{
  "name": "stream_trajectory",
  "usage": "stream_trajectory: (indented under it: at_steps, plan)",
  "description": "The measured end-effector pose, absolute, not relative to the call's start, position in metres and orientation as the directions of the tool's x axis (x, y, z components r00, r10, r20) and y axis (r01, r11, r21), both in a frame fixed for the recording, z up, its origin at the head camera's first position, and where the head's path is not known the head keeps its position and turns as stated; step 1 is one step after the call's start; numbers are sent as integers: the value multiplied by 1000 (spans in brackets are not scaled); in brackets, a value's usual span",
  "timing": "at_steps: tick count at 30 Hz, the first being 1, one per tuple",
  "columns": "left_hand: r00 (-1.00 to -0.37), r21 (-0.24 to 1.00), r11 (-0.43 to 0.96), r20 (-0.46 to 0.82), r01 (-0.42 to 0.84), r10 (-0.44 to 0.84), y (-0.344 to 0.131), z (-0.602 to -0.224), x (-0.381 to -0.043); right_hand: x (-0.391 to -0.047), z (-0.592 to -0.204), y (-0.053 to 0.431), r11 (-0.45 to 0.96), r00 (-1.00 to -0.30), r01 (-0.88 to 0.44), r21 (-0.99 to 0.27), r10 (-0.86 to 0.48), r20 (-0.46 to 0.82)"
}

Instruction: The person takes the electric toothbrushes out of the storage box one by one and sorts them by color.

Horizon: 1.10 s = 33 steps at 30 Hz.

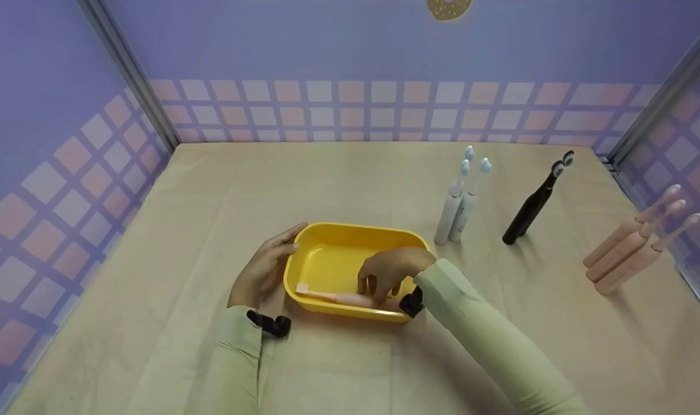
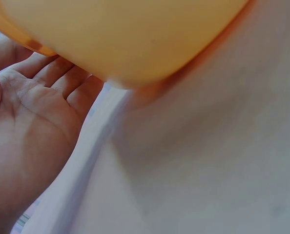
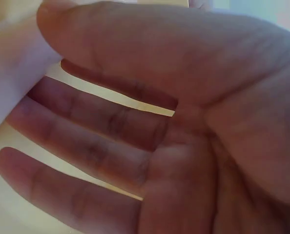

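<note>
A yellow plastic box [image 1: 326, 253] stands on the table with a pink electric toothbrush [image 1: 350, 298] lying along its near wall, brush head to the left. My right hand [image 1: 393, 271] reaches down into the box and pinches the toothbrush by its handle. In the right wrist view, the thumb and fingertips [image 3: 47, 95] meet the blurred pale handle [image 3: 13, 83]. At the box's left end rests my left hand [image 1: 264, 265], fairly straight fingers touching the outer wall and rim. The left wrist view has those fingers [image 2: 67, 80] against the box wall [image 2: 135, 39].
Beyond the box's right end stand several white electric toothbrushes [image 1: 458, 213] with pale blue heads. Farther right are black ones [image 1: 531, 210], then pink ones [image 1: 629, 259] near the table's right edge. Tiled-pattern walls [image 1: 350, 109] enclose the cloth-covered table [image 1: 171, 276].
</note>
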<state>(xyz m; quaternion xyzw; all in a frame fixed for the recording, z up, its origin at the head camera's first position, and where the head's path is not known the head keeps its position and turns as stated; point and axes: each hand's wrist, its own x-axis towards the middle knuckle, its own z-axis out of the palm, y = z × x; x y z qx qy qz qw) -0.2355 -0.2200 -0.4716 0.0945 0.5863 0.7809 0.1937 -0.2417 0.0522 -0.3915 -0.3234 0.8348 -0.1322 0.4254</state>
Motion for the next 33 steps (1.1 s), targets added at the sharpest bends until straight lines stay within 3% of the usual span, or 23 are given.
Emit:
stream_trajectory:
  at_steps: [33]
  plan:
    - [-909,949,-248,-81,-196,410,-221,-472,-236,-244,-396,52,810,-424,-381,-445,-581,-694]
